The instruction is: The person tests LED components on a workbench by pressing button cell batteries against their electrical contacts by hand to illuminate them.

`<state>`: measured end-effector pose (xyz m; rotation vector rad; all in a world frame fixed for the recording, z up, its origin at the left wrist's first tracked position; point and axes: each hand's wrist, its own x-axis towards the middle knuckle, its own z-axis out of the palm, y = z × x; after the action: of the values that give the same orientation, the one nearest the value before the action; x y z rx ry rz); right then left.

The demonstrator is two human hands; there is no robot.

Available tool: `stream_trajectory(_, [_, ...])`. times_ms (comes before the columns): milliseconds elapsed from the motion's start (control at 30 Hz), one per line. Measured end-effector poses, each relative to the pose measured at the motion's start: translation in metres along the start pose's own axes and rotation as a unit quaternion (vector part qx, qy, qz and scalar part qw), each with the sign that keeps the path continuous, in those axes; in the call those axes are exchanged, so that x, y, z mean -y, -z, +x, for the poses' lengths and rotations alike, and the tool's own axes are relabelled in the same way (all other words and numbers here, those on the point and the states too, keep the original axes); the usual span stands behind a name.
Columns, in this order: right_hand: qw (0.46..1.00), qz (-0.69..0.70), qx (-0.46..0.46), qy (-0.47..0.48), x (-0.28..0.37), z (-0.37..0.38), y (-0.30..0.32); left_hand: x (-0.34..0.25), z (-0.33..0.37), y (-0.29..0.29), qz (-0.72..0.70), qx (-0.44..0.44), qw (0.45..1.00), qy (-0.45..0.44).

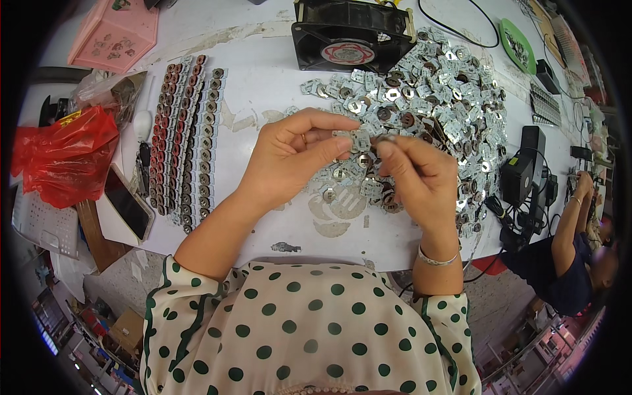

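Between the thumb and index finger of my left hand (283,155) is a small silvery metal plate (360,141). My right hand (422,176) is closed in a pinch close beside it, on a small dark round piece (386,139) that the fingertips mostly cover. The two pieces are very near each other; whether they touch, I cannot tell. Under and beyond my hands spreads a loose pile of similar metal plates and dark discs (461,112). To the left, plates with round brown, red and grey parts stand in several long neat rows (174,138).
A black box fan (352,39) stands at the back. A pink container (115,33), a red plastic bag (62,158) and a phone (127,203) lie left. At right are a green dish (517,46), a black power adapter (525,164) with cables, and another person's arm (567,227).
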<state>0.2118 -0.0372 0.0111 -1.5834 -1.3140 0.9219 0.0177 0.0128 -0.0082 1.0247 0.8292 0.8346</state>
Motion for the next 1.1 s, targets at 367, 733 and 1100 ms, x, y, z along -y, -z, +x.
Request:
stream_trajectory(367, [0.939,0.235,0.216,-0.129,0.002,-0.002,0.003,0.003,0.000,0.019,-0.138,0.107,0.974,0.143])
stream_trajectory(733, [0.961,0.235,0.079,-0.119,-0.001,-0.007,-0.014,0.007,-0.003,0.000,0.076,0.020,0.983,-0.163])
stream_trajectory(1100, [0.956,0.263,0.056,-0.115,0.001,-0.011,-0.019,0.007,-0.002,0.002,0.227,-0.004,0.925,-0.306])
